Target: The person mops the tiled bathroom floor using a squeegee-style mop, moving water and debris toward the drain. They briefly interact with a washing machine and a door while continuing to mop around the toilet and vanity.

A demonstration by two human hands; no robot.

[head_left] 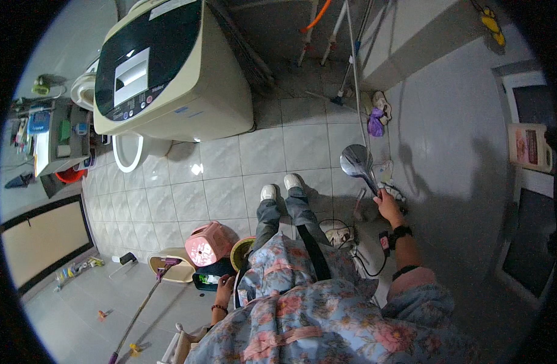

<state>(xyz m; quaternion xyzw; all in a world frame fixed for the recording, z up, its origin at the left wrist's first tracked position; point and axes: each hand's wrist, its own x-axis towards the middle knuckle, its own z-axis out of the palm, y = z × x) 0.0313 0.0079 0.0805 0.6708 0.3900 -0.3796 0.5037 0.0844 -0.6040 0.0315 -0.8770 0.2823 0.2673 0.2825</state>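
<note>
I stand on a tiled bathroom floor (230,182) and look down past my floral top to my grey trousers and white shoes. My right hand (389,204) is raised to the right and grips the handle of a chrome shower head (357,161), whose round face tilts toward the floor. A black band sits on that wrist. My left hand (224,290) hangs low at my left side, next to a dark bag or container (213,278); whether it holds anything is unclear.
A cream top-loading washing machine (169,67) stands ahead on the left, with a white toilet (129,150) beside it. A pink stool (210,242), basins and a mop (142,309) lie at lower left. Pipes and mop handles lean at the back. A grey wall (454,151) is on my right.
</note>
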